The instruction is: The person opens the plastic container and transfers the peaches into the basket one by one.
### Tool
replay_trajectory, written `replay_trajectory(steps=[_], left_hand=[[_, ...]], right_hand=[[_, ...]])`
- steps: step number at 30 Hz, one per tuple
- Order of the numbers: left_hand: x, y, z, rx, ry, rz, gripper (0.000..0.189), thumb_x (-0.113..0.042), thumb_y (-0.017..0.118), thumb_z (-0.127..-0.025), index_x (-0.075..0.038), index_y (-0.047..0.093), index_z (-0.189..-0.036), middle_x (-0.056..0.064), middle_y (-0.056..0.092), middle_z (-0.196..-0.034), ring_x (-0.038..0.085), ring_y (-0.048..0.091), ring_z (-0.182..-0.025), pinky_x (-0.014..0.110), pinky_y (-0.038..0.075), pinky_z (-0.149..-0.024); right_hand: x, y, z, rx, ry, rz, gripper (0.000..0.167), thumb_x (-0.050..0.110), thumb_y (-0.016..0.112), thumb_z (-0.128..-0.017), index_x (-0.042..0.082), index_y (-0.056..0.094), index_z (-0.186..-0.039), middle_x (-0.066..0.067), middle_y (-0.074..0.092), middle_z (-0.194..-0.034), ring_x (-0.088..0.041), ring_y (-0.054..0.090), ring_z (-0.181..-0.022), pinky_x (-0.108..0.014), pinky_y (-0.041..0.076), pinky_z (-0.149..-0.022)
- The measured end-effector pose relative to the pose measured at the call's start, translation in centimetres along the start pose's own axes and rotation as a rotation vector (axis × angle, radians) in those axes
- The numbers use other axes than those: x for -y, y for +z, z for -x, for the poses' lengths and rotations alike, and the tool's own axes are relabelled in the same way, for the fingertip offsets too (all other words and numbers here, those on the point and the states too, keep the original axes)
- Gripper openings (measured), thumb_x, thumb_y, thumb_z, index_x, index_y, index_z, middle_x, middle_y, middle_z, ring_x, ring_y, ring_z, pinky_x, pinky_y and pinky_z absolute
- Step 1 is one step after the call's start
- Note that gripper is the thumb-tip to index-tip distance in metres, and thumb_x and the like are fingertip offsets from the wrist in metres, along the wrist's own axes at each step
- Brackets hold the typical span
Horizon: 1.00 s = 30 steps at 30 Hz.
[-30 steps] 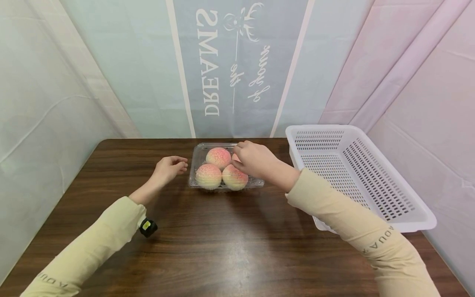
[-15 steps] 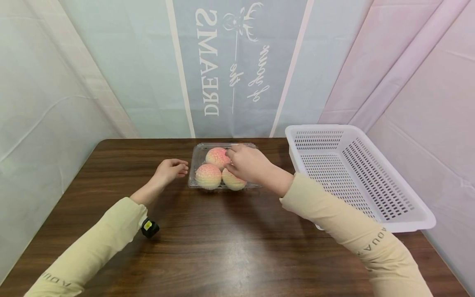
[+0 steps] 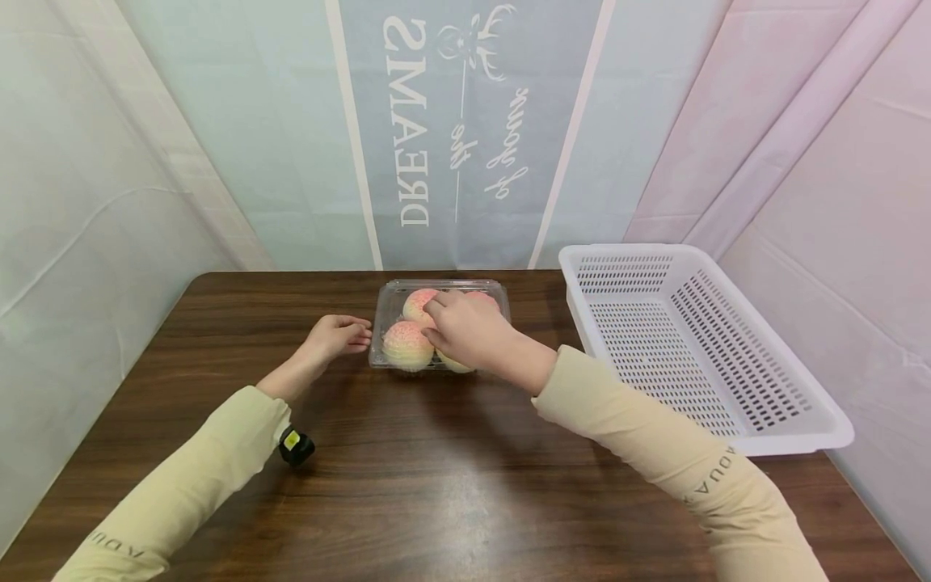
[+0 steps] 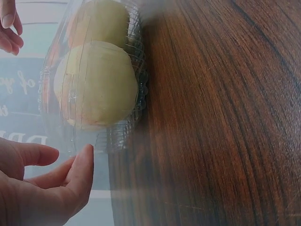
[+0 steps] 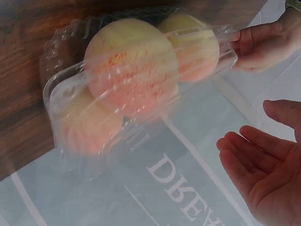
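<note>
A clear plastic clamshell box [image 3: 381, 327] stands at the back of the table, holding several pink-and-yellow peaches [image 3: 409, 346]. My left hand [image 3: 336, 335] is at the box's left end, its fingertips right at the edge. In the left wrist view, its thumb and fingers [image 4: 82, 174] are loosely bent with a gap between them. Above the box is my right hand [image 3: 469, 325], hiding parts of the peaches in the head view. The right wrist view shows this hand [image 5: 265, 174] with its fingers spread, apart from the clear plastic and holding nothing.
A white perforated plastic basket [image 3: 800, 440] stands at the right side of the dark wooden table [image 3: 407, 485]. A printed curtain [image 3: 465, 234] hangs right behind the table's back edge. A small black device [image 3: 296, 446] is on my left wrist.
My right hand has moved leftward over the box, uncovering the back right peach. My left hand has shifted slightly right, up to the box's edge. Box and basket have stayed in place.
</note>
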State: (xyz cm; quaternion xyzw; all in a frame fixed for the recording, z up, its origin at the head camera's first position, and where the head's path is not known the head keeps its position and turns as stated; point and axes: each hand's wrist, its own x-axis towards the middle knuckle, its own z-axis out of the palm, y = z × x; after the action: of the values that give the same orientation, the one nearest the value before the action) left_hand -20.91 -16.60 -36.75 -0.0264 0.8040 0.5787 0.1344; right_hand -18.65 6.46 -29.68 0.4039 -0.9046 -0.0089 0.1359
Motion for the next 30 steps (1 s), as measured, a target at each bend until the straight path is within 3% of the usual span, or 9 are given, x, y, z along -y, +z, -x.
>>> replay_trajectory(steps=[4,15,22,27,30], left_hand=[[0.1,0.0,-0.1,0.018,-0.017,0.024,0.034,-0.002,0.038,-0.094,0.019,0.045,-0.120,0.010,0.062,-0.087,0.004,0.059,-0.070,0.036,0.049,-0.083],[0.2,0.1,-0.2,0.067,-0.019,0.082,0.034,0.001,0.034,-0.096,0.022,0.042,-0.121,0.013,0.060,-0.089,0.005,0.060,-0.069,0.031,0.050,-0.078],[0.3,0.1,-0.2,0.081,-0.027,0.083,0.034,0.000,0.035,-0.096,0.021,0.043,-0.121,0.005,0.060,-0.081,0.005,0.060,-0.068,0.031,0.051,-0.077],[0.3,0.2,-0.2,0.087,-0.034,0.081,0.034,0.000,0.035,-0.096,0.020,0.044,-0.120,0.004,0.060,-0.079,0.006,0.059,-0.067,0.031,0.051,-0.077],[0.3,0.2,-0.2,0.092,-0.043,0.093,0.033,0.000,0.035,-0.096,0.021,0.044,-0.120,0.004,0.060,-0.078,0.006,0.059,-0.067,0.026,0.052,-0.071]], right_hand=[[0.5,0.1,-0.1,0.024,0.009,-0.046,0.023,0.024,0.058,-0.089,0.004,0.063,-0.100,-0.005,0.061,-0.093,-0.020,0.058,-0.087,-0.029,0.047,-0.074],[1.6,0.9,-0.1,0.013,0.062,-0.085,0.023,0.024,0.059,-0.088,0.005,0.063,-0.100,-0.005,0.060,-0.095,-0.019,0.060,-0.083,-0.029,0.050,-0.065],[2.2,1.8,-0.1,-0.011,0.094,-0.130,0.027,0.023,0.059,-0.088,0.003,0.062,-0.107,-0.008,0.061,-0.104,-0.020,0.059,-0.095,-0.031,0.050,-0.075],[2.8,2.2,-0.1,-0.023,0.132,-0.144,0.029,0.025,0.060,-0.088,0.006,0.062,-0.109,-0.005,0.061,-0.108,-0.018,0.059,-0.097,-0.031,0.051,-0.069],[3.0,2.6,-0.2,-0.041,0.118,-0.171,0.029,0.024,0.061,-0.087,0.004,0.062,-0.108,-0.006,0.061,-0.109,-0.019,0.058,-0.100,-0.030,0.051,-0.073]])
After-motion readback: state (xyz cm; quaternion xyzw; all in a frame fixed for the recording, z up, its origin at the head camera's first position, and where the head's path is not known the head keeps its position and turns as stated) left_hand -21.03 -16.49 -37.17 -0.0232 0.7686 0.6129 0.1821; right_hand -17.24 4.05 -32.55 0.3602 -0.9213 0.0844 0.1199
